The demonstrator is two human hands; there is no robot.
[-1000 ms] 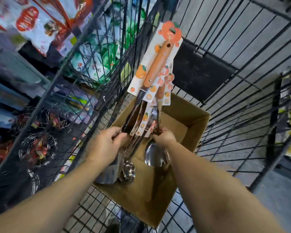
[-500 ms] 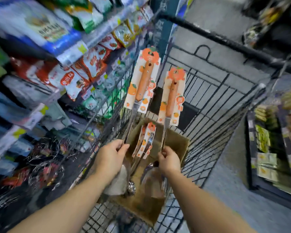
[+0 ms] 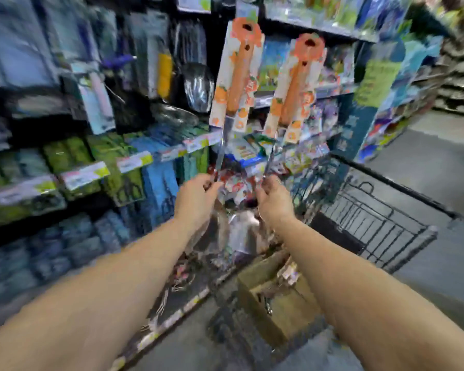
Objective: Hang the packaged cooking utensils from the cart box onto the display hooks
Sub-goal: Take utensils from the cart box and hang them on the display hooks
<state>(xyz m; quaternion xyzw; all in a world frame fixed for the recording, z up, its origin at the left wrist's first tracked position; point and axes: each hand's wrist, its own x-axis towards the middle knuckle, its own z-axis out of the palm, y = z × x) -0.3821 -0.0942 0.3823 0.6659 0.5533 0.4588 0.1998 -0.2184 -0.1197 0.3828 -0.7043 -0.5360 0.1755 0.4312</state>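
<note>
Up at 12 o'clock, two packaged utensils stand tall in front of the store shelves [image 3: 134,162]. Each has an orange handle on a white card with little orange fruits. The left hand [image 3: 196,199] has its fingers curled round the thin metal stem of the left utensil [image 3: 237,76]. The right hand [image 3: 272,202] pinches the stem of the right utensil [image 3: 296,81] the same way. The two cards are side by side, close but not touching, and both lean a little to the right. Their shiny scoop ends hang below the hands, but they are too blurry to tell apart. Down at 6 o'clock sits the brown cardboard box [image 3: 276,309], with more packs inside it. The black wire cart [image 3: 373,226] is at 3 o'clock, on the grey floor [image 3: 434,167]. Packs of many colours fill the shelves from 9 o'clock round to 1 o'clock.
</note>
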